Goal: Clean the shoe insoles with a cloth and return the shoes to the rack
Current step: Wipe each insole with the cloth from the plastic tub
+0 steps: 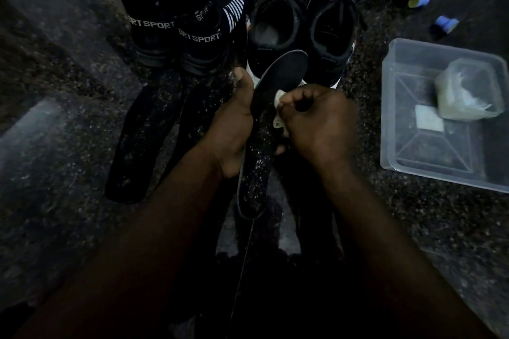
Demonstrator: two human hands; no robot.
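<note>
Landmark: the held insole (pixel 263 118). It is raised over the dark speckled floor (pixel 68 146), with its rounded toe end pointing away from the person and its heel end toward them.

Edges and room: a strip of floor runs along the right of the held insole, as far as the near wall of a clear plastic tub (pixel 413 168). A wider stretch of floor lies far to its left. Just to its left, two loose insoles (pixel 137 140) (pixel 192 124) lie flat side by side, close to the left forearm.

Surroundings: beyond the toe end stand two black low shoes (pixel 275 25) (pixel 333 30), openings facing up. Left of them is a pair of black sock-type shoes (pixel 154 27) (pixel 203 36) lettered SPORT. The toe end overlaps the heel of the nearer low shoe in view, and contact cannot be judged. The tub holds a small clear container (pixel 468 93) and a white square (pixel 429 120). Two small blue items (pixel 444 25) (pixel 418 0) lie on the floor beyond the tub — too blurred to identify.

Hands: the left hand (pixel 234 121) grips the held insole at its left edge, thumb lying up along that edge. The right hand (pixel 316 121) is at the right edge, fingers curled tight round a white cloth (pixel 278 121). The cloth is bunched between the hand and the insole surface. Both hands sit at the insole's middle, opposite each other.
</note>
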